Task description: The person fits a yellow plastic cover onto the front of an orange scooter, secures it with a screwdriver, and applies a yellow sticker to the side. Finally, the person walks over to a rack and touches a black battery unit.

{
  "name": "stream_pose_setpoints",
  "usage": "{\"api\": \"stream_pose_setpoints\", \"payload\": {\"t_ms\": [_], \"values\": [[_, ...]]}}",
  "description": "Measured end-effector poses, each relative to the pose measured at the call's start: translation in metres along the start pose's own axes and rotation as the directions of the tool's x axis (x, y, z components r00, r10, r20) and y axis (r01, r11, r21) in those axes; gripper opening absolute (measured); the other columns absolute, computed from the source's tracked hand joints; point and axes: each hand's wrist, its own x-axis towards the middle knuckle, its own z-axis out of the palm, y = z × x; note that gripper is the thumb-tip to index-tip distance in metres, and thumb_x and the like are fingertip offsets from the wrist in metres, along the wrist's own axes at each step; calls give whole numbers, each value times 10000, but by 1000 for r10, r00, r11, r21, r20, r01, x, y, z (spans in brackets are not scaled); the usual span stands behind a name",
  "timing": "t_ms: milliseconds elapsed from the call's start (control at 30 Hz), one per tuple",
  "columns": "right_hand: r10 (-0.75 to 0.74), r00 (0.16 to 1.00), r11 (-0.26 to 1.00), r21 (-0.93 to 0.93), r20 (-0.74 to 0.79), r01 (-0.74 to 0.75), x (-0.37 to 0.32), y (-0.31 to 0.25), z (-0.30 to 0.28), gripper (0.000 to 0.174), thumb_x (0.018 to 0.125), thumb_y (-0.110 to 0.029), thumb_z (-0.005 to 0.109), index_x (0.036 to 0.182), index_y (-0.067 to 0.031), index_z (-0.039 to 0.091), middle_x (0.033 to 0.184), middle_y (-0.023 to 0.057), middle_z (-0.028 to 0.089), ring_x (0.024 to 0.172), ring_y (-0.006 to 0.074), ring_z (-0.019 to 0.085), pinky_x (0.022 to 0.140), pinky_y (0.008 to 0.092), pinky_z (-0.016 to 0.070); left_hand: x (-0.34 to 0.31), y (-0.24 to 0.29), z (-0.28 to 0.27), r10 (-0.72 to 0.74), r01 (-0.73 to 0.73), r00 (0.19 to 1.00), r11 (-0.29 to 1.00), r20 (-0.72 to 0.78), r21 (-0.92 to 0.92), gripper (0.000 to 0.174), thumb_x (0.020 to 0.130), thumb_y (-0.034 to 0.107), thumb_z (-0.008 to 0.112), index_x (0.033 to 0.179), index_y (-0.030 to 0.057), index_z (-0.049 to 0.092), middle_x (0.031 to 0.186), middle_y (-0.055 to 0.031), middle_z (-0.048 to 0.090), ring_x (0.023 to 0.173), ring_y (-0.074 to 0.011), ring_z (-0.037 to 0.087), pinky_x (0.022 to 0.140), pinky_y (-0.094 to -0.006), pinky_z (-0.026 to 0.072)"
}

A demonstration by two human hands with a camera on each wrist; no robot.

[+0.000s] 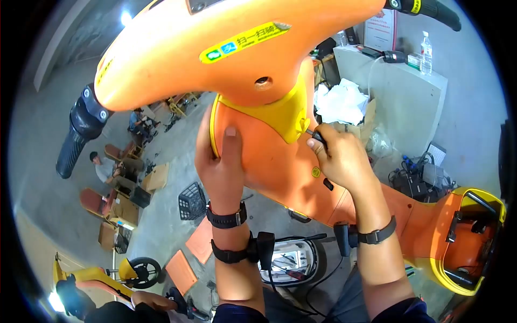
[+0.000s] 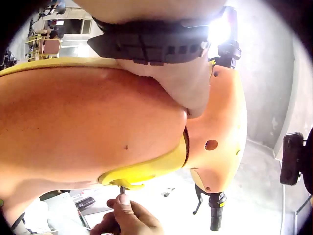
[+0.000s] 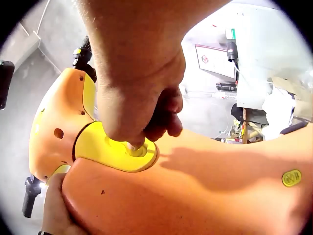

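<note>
An orange scooter front (image 1: 269,156) with a yellow trim piece (image 1: 274,116) fills the middle of the head view. My right hand (image 1: 344,159) grips a screwdriver (image 1: 318,138) by its dark handle, its shaft directed at the yellow hook (image 1: 302,127) on the trim. In the left wrist view, the thumb and fingers pinch it close to that hook. My left hand (image 1: 222,161) holds the left edge of the orange panel, thumb on the face and fingers partly hidden behind. From the right wrist view, the right hand covers most of the screwdriver.
Handlebar grips (image 1: 72,151) stick out above. A grey cabinet (image 1: 398,91) with a water bottle (image 1: 426,54) stands right, near white papers (image 1: 342,102). Below lie a black basket (image 1: 192,202) and orange panels (image 1: 181,272). Another person (image 1: 105,168) sits far left.
</note>
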Motion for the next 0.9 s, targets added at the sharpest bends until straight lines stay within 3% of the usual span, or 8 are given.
{"api": "stream_pose_setpoints", "payload": {"t_ms": [133,300,367,500,600,667,700,900], "values": [[122,983,976,162,138,-144,5,-7,-12,243,925,-249,629,976,-12,646,763,217,660,743,408,649,676,494,494,-1,1,0,-24,24,1000,1000,6,-4,489,967,212,624,1355,-63,512,1305,-152,598,1171,-215,574,1012,-344,443],[145,969,907,365,201,-211,12,10,-4,272,943,-253,621,920,17,645,635,132,580,561,269,556,587,396,464,1,4,1,-4,4,1000,1000,31,-11,496,971,211,615,1365,-68,497,1322,-158,585,1181,-219,568,1013,-348,446],[263,892,778,466,369,-422,14,7,-9,298,948,-264,627,888,27,647,621,56,520,574,165,518,556,340,444,-1,3,0,-4,4,999,1000,37,-16,498,972,210,612,1367,-70,493,1327,-160,581,1184,-221,566,1013,-349,447],[287,806,552,598,518,-581,16,12,-9,221,945,-209,650,900,6,630,688,-33,524,578,84,441,540,276,373,-2,1,1,-35,36,999,999,24,-27,500,970,216,608,1365,-68,493,1331,-165,578,1190,-230,564,1018,-351,445],[310,859,696,518,408,-497,11,13,-3,290,939,-262,647,896,25,642,662,65,560,604,174,556,573,342,453,-4,1,2,-34,34,999,999,16,-11,502,969,221,606,1365,-67,493,1328,-167,580,1188,-232,565,1017,-351,446],[141,986,896,413,92,-166,7,7,-1,286,936,-277,644,949,9,632,713,136,624,670,263,616,630,389,471,-1,1,1,-8,8,1000,1000,0,15,502,970,223,604,1364,-67,493,1327,-168,581,1186,-232,566,1015,-351,447],[95,989,935,331,109,-126,5,6,-7,270,926,-278,642,1005,-20,630,830,186,667,782,352,648,695,442,485,-1,1,0,17,-17,1000,999,4,30,497,969,218,603,1363,-66,495,1323,-168,583,1184,-231,567,1011,-352,449],[-137,984,989,-71,-109,130,3,4,-3,216,883,-257,664,996,-73,667,877,125,676,851,350,644,723,472,502,-1,-6,5,24,-25,1000,998,-17,-65,486,972,218,601,1358,-60,503,1307,-159,592,1161,-218,572,994,-353,457]]}}
